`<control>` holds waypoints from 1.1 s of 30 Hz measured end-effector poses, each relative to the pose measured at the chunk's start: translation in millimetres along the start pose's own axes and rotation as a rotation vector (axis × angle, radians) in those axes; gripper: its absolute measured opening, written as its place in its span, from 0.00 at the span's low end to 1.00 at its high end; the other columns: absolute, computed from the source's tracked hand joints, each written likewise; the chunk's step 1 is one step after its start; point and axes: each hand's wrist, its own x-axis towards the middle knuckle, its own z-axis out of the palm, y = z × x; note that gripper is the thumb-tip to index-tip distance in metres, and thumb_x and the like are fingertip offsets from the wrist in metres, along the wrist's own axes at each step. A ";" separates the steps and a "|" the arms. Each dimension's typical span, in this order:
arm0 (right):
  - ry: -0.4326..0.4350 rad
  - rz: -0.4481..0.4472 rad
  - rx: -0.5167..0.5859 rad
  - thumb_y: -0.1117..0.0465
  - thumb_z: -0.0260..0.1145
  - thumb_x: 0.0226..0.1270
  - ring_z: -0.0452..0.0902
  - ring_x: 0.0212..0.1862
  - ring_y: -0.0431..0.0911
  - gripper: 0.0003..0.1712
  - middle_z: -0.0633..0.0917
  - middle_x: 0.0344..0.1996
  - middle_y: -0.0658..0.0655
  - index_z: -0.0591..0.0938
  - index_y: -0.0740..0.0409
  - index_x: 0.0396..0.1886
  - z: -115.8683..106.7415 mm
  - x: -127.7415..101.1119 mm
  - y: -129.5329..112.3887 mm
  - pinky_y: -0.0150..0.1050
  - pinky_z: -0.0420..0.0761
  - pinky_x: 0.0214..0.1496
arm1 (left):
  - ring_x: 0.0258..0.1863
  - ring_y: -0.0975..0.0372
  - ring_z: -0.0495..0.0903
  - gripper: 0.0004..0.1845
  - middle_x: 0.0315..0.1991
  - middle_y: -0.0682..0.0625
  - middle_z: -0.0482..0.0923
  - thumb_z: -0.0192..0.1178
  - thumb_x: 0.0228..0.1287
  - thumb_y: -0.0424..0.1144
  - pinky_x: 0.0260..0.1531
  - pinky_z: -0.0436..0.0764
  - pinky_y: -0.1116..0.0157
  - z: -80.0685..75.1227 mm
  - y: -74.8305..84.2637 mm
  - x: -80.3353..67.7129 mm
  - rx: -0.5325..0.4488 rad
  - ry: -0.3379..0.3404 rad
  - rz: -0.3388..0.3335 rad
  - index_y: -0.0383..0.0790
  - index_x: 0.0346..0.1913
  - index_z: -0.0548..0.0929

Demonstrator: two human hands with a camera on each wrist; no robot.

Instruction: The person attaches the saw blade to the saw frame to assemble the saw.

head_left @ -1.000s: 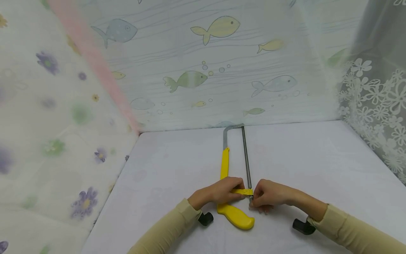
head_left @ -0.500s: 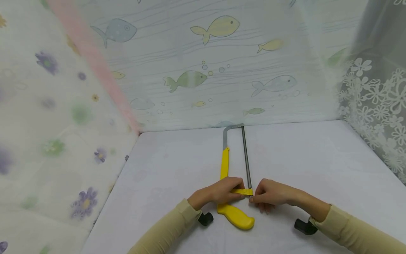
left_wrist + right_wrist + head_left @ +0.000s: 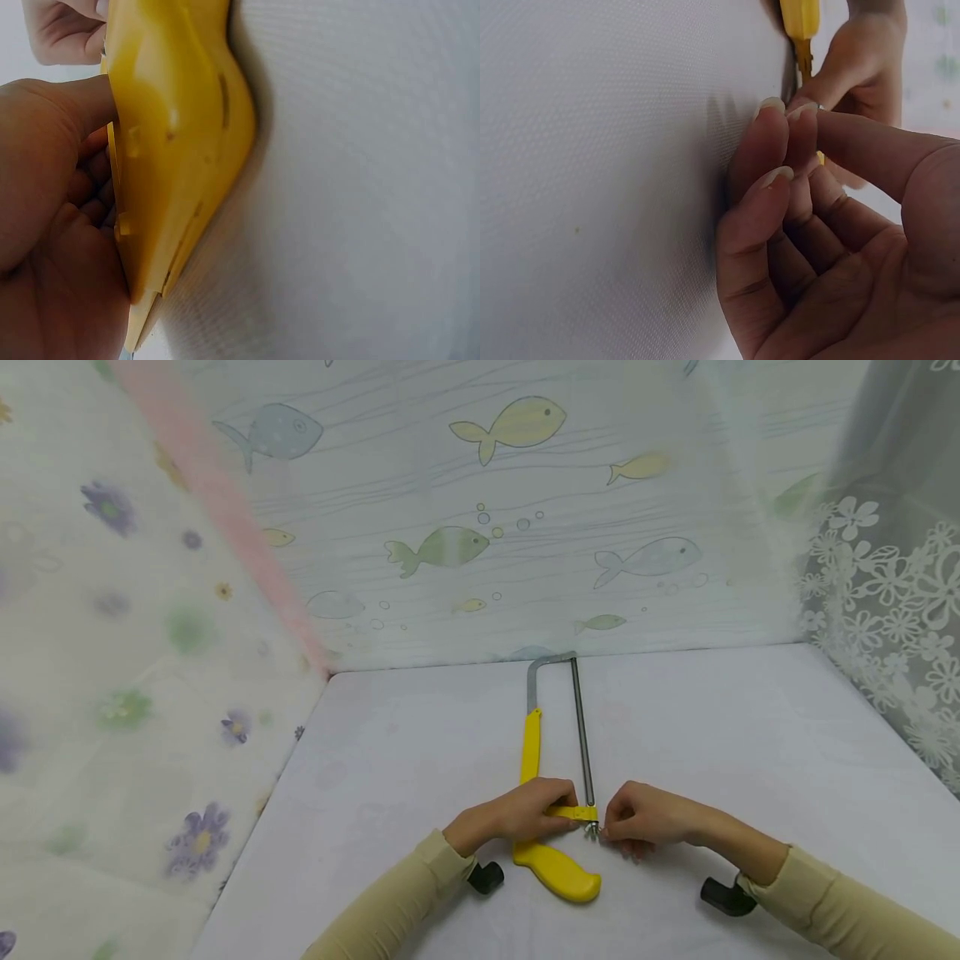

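Note:
A hacksaw with a yellow handle (image 3: 561, 873) and a grey metal frame lies on the white table, its narrow blade (image 3: 582, 735) along the right side. My left hand (image 3: 528, 808) grips the yellow frame just above the handle, thumb over the side bar (image 3: 576, 813). In the left wrist view the yellow plastic (image 3: 169, 127) fills the middle beside the thumb. At the blade's near end, a small metal wing nut (image 3: 592, 832) shows uncovered. My right hand (image 3: 651, 817) has its fingers curled, fingertips right beside the nut. In the right wrist view the thumb and forefinger tips (image 3: 771, 112) come close together.
A white cloth covers the table (image 3: 720, 735). Behind it hangs a fish-print curtain (image 3: 450, 485), with a flowered sheet (image 3: 150, 693) at the left and white lace (image 3: 892, 610) at the right. Black wrist-camera mounts (image 3: 727, 897) sit under both sleeves.
My right hand, whose fingertips covered the wing nut before, has drawn slightly to the right, so the nut now shows. The left hand and the hacksaw stay in place.

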 end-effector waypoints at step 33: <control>0.021 0.056 -0.015 0.53 0.66 0.74 0.72 0.18 0.42 0.22 0.82 0.16 0.55 0.86 0.63 0.22 5.8 4.6 -9.3 0.32 0.69 0.21 | 0.36 0.70 0.72 0.06 0.37 0.59 0.77 0.62 0.75 0.41 0.41 0.74 0.76 -1.8 4.2 -1.2 -0.003 -0.005 0.003 0.44 0.45 0.78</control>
